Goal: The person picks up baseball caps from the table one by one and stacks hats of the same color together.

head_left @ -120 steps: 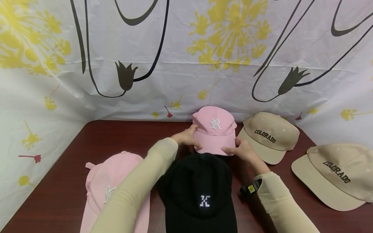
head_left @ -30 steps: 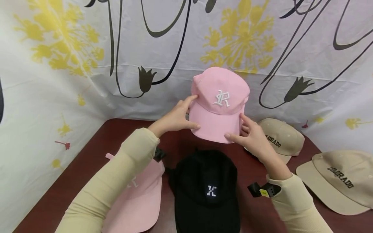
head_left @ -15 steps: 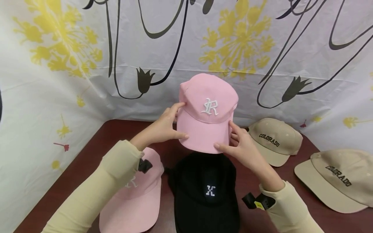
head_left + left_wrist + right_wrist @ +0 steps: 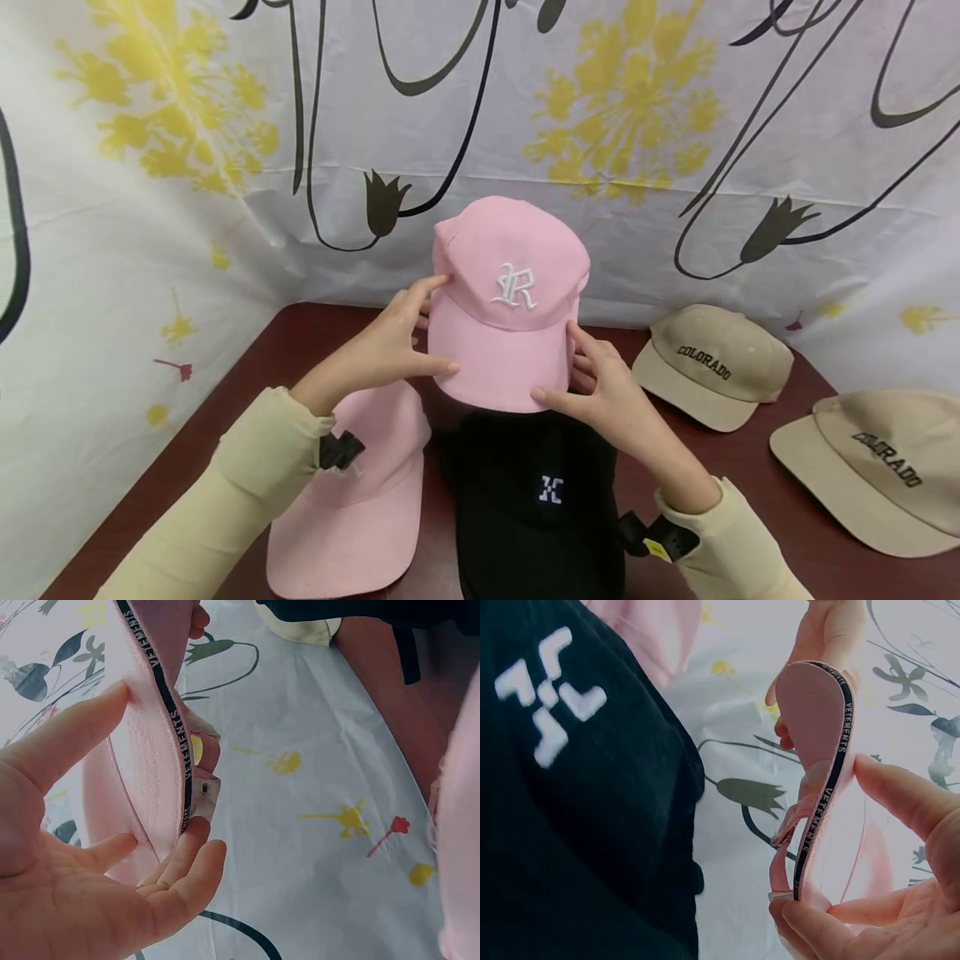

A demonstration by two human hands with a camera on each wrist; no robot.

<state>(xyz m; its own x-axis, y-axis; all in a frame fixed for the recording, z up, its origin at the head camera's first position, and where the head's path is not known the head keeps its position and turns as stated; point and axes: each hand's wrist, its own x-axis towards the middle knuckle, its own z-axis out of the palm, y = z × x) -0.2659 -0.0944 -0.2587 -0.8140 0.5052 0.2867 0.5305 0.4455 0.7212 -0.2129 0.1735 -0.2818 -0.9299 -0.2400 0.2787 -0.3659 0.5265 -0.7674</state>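
Note:
Both hands hold a pink baseball cap [image 4: 510,292] with a white embroidered letter, raised in the air above the table. The left hand [image 4: 390,342] grips its left side, thumb on the brim and fingers at the crown's edge. On the opposite side the right hand [image 4: 611,396] pinches the brim and lower edge in the same way. Both wrist views show the cap's inner band with black lettered tape, and fingers curled at its rim. Just below and in front lies a black cap [image 4: 540,525]. A second pink cap [image 4: 352,508] lies under the left forearm.
Two beige caps lettered COLORADO lie at the right, one further back [image 4: 716,362] and one nearer [image 4: 873,467]. The dark red table [image 4: 315,333] ends at a white patterned cloth [image 4: 480,150] hung behind and to the left.
The hands lifted the pink cap from the table's back beside the far beige cap. Over the last second it has moved left and slightly down, towards the person.

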